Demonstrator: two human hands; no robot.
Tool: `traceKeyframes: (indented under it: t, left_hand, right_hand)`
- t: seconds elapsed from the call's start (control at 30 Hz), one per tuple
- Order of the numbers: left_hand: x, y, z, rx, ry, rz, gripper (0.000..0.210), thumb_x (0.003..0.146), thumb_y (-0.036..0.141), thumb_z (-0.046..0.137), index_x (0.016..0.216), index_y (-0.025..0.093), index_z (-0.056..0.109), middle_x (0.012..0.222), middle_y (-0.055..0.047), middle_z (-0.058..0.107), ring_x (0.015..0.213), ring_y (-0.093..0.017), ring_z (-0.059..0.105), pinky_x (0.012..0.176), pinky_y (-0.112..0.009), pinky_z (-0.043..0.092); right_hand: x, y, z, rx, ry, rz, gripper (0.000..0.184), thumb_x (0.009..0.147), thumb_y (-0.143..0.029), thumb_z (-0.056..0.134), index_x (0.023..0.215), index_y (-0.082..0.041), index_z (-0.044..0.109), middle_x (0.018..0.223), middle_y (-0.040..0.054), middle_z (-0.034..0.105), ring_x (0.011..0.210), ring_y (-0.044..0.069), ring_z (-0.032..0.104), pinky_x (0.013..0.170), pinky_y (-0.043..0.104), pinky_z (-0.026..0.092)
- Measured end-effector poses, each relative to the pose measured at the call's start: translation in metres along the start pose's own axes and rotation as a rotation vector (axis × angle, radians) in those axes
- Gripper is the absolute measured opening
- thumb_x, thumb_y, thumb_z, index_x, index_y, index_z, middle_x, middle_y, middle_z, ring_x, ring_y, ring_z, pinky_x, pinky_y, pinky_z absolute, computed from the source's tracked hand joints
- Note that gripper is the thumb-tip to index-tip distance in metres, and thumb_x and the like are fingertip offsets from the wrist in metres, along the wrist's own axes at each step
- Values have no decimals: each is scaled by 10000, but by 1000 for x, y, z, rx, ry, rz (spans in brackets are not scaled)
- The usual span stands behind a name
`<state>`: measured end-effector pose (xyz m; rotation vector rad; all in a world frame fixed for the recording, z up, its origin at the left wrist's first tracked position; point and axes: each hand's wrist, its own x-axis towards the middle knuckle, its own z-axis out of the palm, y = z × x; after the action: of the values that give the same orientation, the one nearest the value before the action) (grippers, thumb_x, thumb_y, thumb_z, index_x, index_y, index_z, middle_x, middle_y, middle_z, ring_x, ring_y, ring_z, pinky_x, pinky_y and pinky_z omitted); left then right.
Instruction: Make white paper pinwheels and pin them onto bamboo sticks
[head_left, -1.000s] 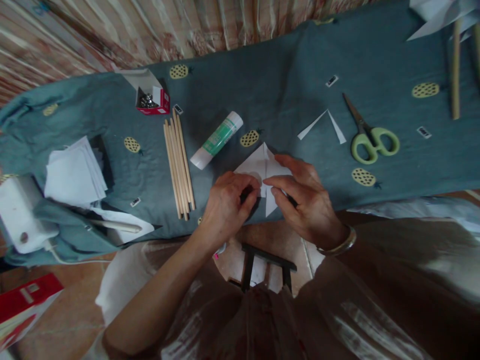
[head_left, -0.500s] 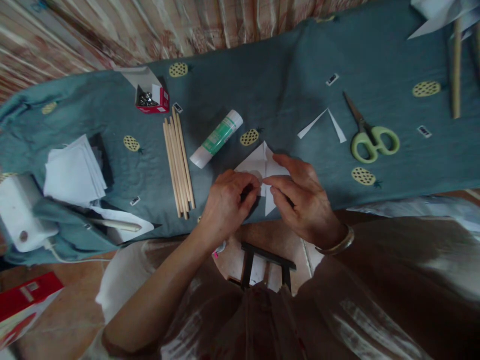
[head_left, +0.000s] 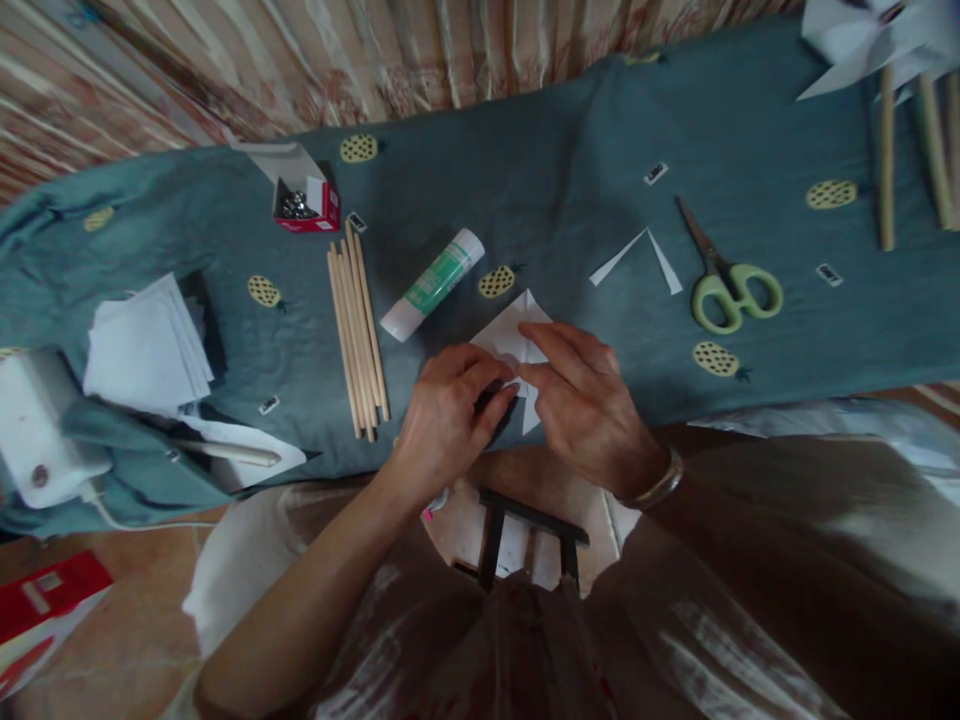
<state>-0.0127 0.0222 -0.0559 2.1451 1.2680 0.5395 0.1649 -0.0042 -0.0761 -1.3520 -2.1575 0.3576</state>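
Observation:
A white sheet of paper (head_left: 501, 332), creased down the middle and partly cut or folded, lies at the table's near edge between my hands. My left hand (head_left: 446, 408) pinches its lower left part between thumb and fingers. From the right, my right hand (head_left: 589, 408) holds the paper's other side, one finger stretched across the upper part and another near the left fingertips. My fingers hide much of the sheet. Just beyond the left hand lies a green and white glue stick (head_left: 435, 285).
Green-handled scissors (head_left: 731, 285) and two thin paper strips (head_left: 621, 258) lie right. Left are wooden sticks (head_left: 358, 330), a red box of metal pieces (head_left: 307, 208), stacked paper squares (head_left: 146, 340) and a white device (head_left: 45, 430). Paper pinwheels (head_left: 885, 45) stand far right.
My right hand has shifted left, its upper finger now lying over the sheet's crease. The left hand keeps its pinch in nearly the same spot. The view has turned slightly.

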Motion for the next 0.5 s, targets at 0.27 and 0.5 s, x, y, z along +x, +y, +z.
traceKeyframes:
  t: [0.27,0.5]
  left_hand:
    - [-4,-3,3,4,14,16,163,882,174,617,1025,161,693,1025,-90,681,981,-220,634,887,-396,522]
    - [3,-20,-6,108,74,108,167,881,146,588,992,184,706,1026,-81,683,990,-224,623,910,-414,499]
  right_hand:
    - [6,22,-15,139,82,94,308,898,-171,492,1152,-207,662,1335,125,610,1289,288,538,1090,512,453]
    - [2,20,-15,81,56,112,372,913,-208,480,1271,-191,581,1347,143,610,1248,295,583,1041,536,496]
